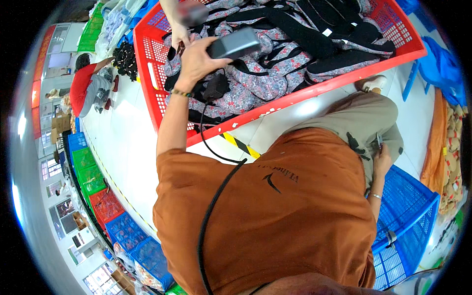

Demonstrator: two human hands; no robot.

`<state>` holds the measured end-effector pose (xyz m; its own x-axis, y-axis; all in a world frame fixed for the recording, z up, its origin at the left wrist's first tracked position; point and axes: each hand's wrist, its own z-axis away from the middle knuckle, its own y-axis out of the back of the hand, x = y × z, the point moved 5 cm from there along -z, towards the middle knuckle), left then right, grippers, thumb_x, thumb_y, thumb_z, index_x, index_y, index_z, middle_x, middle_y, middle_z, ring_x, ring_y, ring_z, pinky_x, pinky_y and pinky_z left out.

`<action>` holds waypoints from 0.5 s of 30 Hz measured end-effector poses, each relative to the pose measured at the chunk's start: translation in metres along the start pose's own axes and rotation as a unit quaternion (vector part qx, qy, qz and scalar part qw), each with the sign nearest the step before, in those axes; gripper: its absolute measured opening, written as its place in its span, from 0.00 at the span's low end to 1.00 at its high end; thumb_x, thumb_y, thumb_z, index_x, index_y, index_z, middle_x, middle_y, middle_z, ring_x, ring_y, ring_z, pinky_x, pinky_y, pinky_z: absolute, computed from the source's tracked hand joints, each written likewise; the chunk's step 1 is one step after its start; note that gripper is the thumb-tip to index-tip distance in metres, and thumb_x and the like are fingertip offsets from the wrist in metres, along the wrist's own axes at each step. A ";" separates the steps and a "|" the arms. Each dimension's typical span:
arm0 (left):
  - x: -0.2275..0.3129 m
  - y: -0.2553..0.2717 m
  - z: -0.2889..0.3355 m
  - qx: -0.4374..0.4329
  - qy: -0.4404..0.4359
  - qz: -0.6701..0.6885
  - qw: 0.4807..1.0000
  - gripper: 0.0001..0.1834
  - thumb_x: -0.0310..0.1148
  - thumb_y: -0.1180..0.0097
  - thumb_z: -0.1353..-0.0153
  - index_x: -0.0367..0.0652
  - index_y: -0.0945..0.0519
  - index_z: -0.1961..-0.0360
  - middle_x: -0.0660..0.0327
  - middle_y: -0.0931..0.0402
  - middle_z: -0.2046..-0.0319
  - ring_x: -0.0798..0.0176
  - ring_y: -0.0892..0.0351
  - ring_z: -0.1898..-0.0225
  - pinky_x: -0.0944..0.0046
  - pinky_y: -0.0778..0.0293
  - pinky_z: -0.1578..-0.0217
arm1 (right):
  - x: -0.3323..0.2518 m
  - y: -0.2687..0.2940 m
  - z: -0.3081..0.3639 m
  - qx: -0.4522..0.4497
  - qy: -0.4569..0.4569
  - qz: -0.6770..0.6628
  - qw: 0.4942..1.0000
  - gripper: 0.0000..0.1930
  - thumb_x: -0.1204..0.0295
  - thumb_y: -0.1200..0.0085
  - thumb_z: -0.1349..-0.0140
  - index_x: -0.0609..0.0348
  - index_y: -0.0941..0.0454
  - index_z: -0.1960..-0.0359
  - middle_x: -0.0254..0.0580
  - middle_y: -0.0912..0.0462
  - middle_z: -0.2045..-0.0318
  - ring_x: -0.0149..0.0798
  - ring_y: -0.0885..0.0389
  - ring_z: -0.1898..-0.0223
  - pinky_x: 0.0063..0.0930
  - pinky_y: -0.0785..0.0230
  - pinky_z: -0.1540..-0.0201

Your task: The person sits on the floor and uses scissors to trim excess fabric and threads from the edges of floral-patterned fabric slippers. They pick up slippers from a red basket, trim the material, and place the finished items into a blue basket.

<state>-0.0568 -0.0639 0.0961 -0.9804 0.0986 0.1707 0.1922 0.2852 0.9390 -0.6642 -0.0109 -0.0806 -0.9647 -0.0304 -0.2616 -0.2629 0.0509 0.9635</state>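
My left hand (199, 61), with a beaded bracelet at its wrist, reaches over a red plastic basket (275, 109). Between thumb and fingers it grips a grey rectangular device (235, 44) that looks like a phone. Another person's hand (180, 37) comes down from the top edge, close against my fingers. Beneath lie floral-print fabric pieces with black trim (260, 81). A black box on a cable (215, 87) rests on them. Down by my thigh, my right hand (382, 161) is closed around a small slim metallic tool (379, 140), its kind unclear.
Dark scraps (358, 146) lie on my trousers. Blue crates (405, 204) stand beside my right arm, and a blue stool (413, 78) is behind the basket's right corner. A person in red (83, 86) bends at the left, beyond a row of coloured crates (105, 204).
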 end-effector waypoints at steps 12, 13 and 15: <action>-0.136 0.016 0.124 0.044 0.443 -0.029 0.895 0.35 0.59 0.36 0.66 0.35 0.20 0.68 0.50 0.21 0.71 0.52 0.21 0.69 0.58 0.28 0.67 | 0.019 -0.012 0.002 -0.018 -0.021 0.018 0.999 0.11 0.69 0.54 0.40 0.53 0.28 0.57 0.59 0.23 0.70 0.61 0.25 0.69 0.48 0.34 0.70; -0.141 0.013 0.125 0.019 0.462 -0.052 0.885 0.36 0.61 0.37 0.67 0.35 0.20 0.69 0.50 0.21 0.71 0.51 0.21 0.68 0.57 0.28 0.67 | 0.019 -0.013 0.002 -0.014 -0.018 0.023 0.999 0.11 0.69 0.55 0.40 0.53 0.28 0.57 0.58 0.23 0.70 0.61 0.25 0.69 0.49 0.34 0.70; -0.148 0.009 0.130 -0.003 0.496 -0.072 0.866 0.37 0.62 0.38 0.67 0.35 0.20 0.69 0.48 0.20 0.68 0.50 0.20 0.65 0.56 0.27 0.64 | 0.013 -0.009 0.001 -0.012 -0.014 0.018 1.000 0.11 0.69 0.55 0.40 0.53 0.28 0.57 0.58 0.23 0.69 0.60 0.25 0.68 0.49 0.34 0.69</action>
<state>0.0959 0.0479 0.0406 -0.5507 -0.8049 0.2211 0.0681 0.2206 0.9730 -0.6743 -0.0110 -0.0924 -0.9736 -0.0011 -0.2282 -0.2281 0.0278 0.9732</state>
